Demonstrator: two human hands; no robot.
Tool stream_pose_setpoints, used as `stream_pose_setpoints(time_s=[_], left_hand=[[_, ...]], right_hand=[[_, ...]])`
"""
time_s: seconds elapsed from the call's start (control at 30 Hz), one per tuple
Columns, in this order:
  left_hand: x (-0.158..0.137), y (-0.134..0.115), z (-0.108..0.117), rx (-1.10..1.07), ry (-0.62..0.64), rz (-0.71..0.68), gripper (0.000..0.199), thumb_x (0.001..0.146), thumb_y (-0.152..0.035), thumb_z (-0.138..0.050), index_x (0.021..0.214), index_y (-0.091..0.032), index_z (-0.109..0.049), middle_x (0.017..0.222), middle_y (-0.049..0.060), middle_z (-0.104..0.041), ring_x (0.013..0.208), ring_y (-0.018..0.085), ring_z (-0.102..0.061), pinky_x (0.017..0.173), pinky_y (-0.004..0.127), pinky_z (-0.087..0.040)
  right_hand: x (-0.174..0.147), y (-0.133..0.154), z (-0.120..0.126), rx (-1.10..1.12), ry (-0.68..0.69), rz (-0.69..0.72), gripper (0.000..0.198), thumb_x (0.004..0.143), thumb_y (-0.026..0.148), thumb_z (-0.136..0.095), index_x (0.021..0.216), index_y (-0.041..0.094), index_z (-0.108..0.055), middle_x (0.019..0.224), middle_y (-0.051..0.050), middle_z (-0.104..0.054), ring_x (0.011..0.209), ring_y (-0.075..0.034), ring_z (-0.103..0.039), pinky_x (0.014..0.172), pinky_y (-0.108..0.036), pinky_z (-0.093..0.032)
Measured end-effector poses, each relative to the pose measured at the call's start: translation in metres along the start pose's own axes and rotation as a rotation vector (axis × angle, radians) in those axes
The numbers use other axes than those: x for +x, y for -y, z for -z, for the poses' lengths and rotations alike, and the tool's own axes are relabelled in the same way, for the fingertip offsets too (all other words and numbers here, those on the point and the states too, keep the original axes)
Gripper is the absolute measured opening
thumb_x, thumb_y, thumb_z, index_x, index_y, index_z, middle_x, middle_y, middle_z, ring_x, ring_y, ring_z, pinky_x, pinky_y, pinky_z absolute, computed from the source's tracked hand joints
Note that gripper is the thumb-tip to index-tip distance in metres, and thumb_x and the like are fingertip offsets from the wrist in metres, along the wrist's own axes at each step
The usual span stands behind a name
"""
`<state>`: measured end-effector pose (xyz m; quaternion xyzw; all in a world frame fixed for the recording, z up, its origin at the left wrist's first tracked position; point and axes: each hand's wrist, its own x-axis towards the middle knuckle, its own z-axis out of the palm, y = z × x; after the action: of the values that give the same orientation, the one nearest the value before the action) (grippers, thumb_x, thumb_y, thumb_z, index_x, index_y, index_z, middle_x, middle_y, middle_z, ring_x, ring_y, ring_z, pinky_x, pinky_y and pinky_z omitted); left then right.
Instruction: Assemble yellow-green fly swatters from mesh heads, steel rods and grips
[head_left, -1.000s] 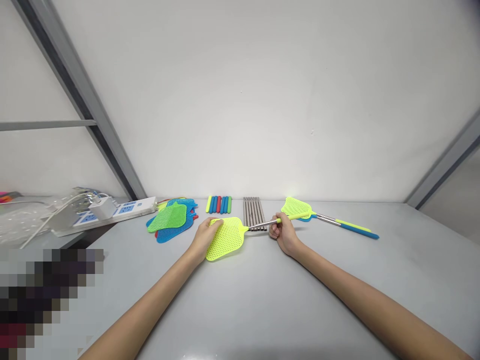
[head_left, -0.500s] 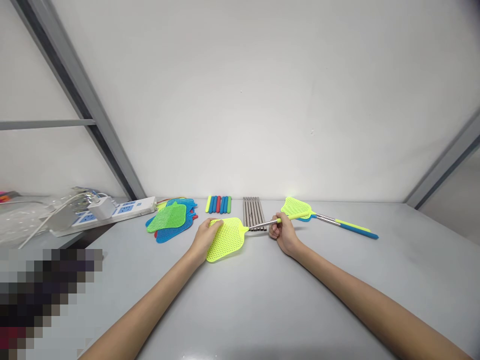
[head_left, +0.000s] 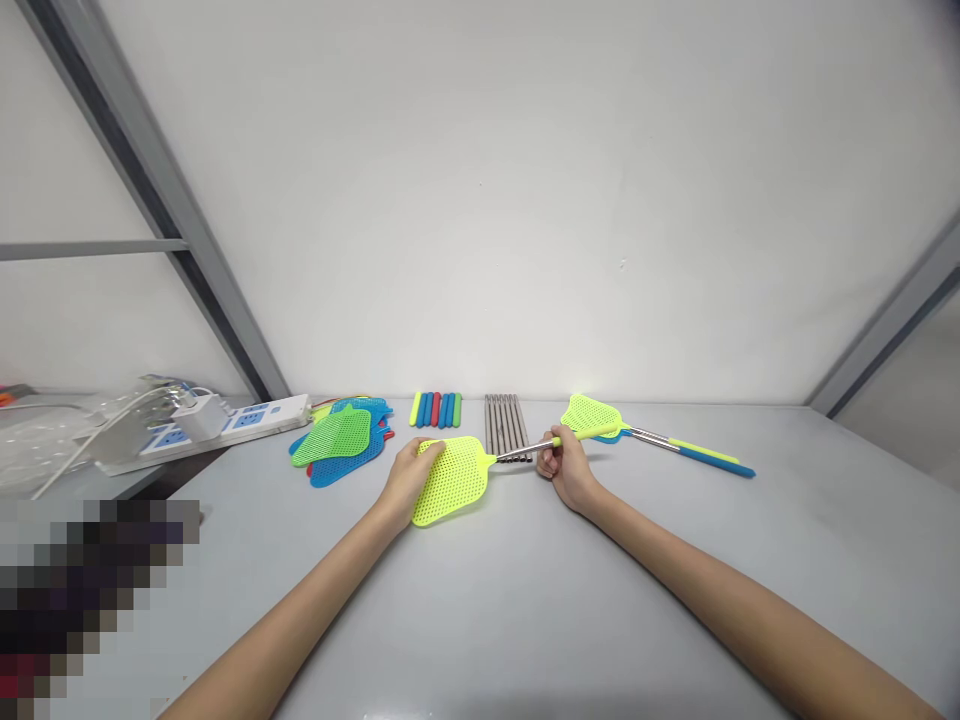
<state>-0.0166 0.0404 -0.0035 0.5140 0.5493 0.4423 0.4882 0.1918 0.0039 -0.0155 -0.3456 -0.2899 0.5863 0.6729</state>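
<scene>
A yellow fly swatter point(head_left: 454, 482) is held between my two hands above the grey table. My left hand point(head_left: 409, 478) grips the left edge of its perforated head, thumb on top. Around the yellow handle, close to where the metal rod enters it, my right hand point(head_left: 566, 468) is closed. Behind the swatter lies a row of metal rods point(head_left: 507, 425), partly covered by it. To their left is a row of coloured handle grips point(head_left: 436, 410), yellow, blue, red and green. Loose swatter heads point(head_left: 341, 440) in green, blue and other colours are piled left of my left hand.
Two assembled swatters with yellow and blue handles point(head_left: 716, 461) lie at the right, heads overlapping. A white power strip point(head_left: 274, 411) with a plugged adapter point(head_left: 199, 417) and clear plastic bags point(head_left: 52, 445) occupy the left. A white wall point(head_left: 525, 200) borders the table's back.
Almost nothing differs. Both hands keep their hold on the yellow fly swatter, and the whole view has shifted very slightly.
</scene>
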Motion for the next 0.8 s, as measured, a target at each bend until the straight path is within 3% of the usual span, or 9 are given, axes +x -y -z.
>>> stream_pose_setpoints(time_s=[0.8], left_hand=[[0.0026, 0.0026, 0.0006, 0.018, -0.005, -0.01, 0.033, 0.06, -0.04, -0.059, 0.081, -0.015, -0.058, 0.07, 0.003, -0.061, 0.063, 0.017, -0.058, 0.056, 0.025, -0.041]], right_hand=[[-0.0006, 0.0005, -0.0003, -0.01, -0.006, 0.004, 0.028, 0.07, 0.027, -0.043, 0.044, 0.018, -0.036, 0.031, 0.007, -0.03, 0.03, -0.005, -0.022, 0.034, -0.02, -0.018]])
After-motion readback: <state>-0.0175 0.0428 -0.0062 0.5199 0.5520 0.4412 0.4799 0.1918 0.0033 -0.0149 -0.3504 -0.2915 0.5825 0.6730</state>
